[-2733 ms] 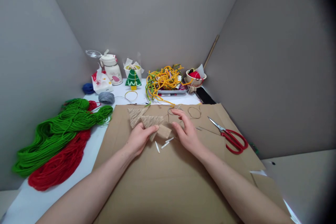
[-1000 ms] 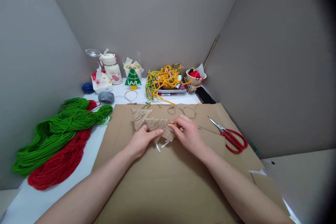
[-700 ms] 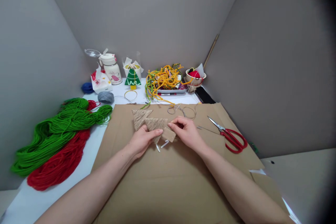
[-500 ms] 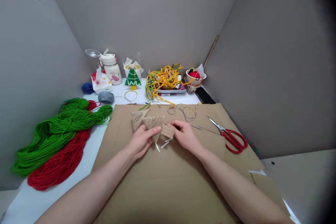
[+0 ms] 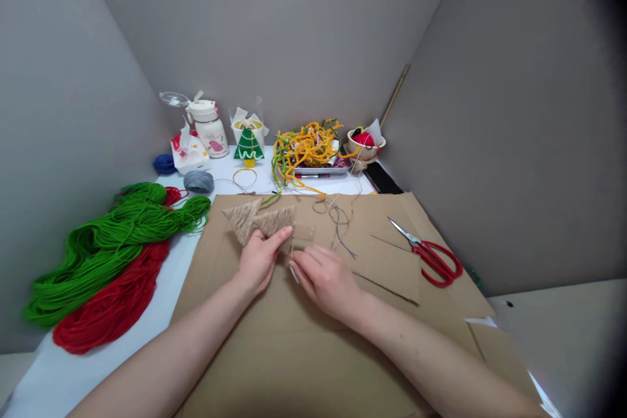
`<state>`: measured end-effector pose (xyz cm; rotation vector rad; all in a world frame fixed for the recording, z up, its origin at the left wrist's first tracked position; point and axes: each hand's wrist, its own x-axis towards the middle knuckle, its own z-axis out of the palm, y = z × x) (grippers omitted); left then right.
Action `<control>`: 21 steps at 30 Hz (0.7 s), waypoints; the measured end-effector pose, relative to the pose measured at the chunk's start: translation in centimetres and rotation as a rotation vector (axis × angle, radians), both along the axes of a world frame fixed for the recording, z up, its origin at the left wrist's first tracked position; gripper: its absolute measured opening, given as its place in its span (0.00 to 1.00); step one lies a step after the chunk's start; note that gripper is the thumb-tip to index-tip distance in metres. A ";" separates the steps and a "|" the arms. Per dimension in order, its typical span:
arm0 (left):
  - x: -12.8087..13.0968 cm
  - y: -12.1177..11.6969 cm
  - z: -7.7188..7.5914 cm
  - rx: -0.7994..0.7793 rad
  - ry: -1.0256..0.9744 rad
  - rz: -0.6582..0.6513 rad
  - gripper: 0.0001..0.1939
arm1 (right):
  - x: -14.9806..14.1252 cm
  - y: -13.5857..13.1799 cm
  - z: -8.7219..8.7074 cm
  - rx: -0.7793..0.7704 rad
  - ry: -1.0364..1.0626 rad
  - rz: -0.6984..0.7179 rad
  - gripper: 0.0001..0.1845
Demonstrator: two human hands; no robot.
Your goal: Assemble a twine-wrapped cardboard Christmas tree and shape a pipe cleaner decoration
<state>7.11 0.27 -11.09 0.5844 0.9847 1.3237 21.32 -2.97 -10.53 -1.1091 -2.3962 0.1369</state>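
My left hand (image 5: pixel 259 258) is closed on a tree-shaped cardboard piece (image 5: pixel 274 219) wrapped in brown twine, thumb on top and fingers beneath. The piece points left and right in two stacked triangles, with a bare cardboard trunk (image 5: pixel 304 232) at its right end. Just below the trunk, my right hand (image 5: pixel 326 277) pinches its fingers together at the piece's lower corner, seemingly on the twine; the fingertips partly hide it. A small white strip (image 5: pixel 294 273) shows beside the right fingertips. From behind the right wrist a twine strand (image 5: pixel 386 289) runs right across the cardboard sheet (image 5: pixel 304 353).
Red-handled scissors (image 5: pixel 431 260) lie at right, blades partly apart. Green yarn (image 5: pixel 98 248) and red yarn (image 5: pixel 112 304) are heaped at left. Behind stand a white bottle (image 5: pixel 210 130), a green felt tree (image 5: pixel 248 145), a tray of yarn (image 5: pixel 318 170) and a bowl (image 5: pixel 365 153).
The wrapped tree piece has shifted left and turned a little in my left hand. My right hand has moved from the trunk's upper right side down and left to the lower corner.
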 end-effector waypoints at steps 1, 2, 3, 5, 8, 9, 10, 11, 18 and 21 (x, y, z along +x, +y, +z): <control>0.0 -0.1 -0.1 -0.009 0.037 0.004 0.18 | 0.1 0.1 0.1 0.026 -0.003 0.004 0.14; 0.0 -0.1 -0.2 -0.021 0.079 0.005 0.18 | 0.2 0.2 0.3 0.049 -0.005 0.002 0.14; 0.0 -0.2 -0.2 -0.035 0.126 0.004 0.19 | 0.4 0.3 0.4 0.067 -0.005 -0.003 0.14; -0.2 -0.3 -0.4 -0.071 0.239 -0.006 0.19 | 0.9 0.7 0.6 0.085 0.015 -0.026 0.14; -0.3 -0.5 -0.4 -0.114 0.393 -0.048 0.20 | 1.7 1.4 0.8 0.059 0.098 -0.079 0.13; -0.4 -0.5 -0.4 -0.120 0.415 -0.064 0.21 | 2.1 1.7 0.8 0.043 0.139 -0.099 0.12; -0.4 -0.5 -0.4 -0.121 0.413 -0.085 0.21 | 2.4 2.0 0.8 0.025 0.180 -0.116 0.11; -0.4 -0.5 -0.4 -0.119 0.391 -0.109 0.21 | 2.7 2.3 0.8 0.005 0.221 -0.130 0.11; -0.3 -0.6 -0.5 -0.122 0.333 -0.199 0.23 | 3.5 3.4 1.0 -0.154 0.417 -0.157 0.07; -0.2 -0.6 -0.4 -0.127 0.278 -0.205 0.23 | 3.5 3.5 0.9 -0.219 0.454 -0.161 0.08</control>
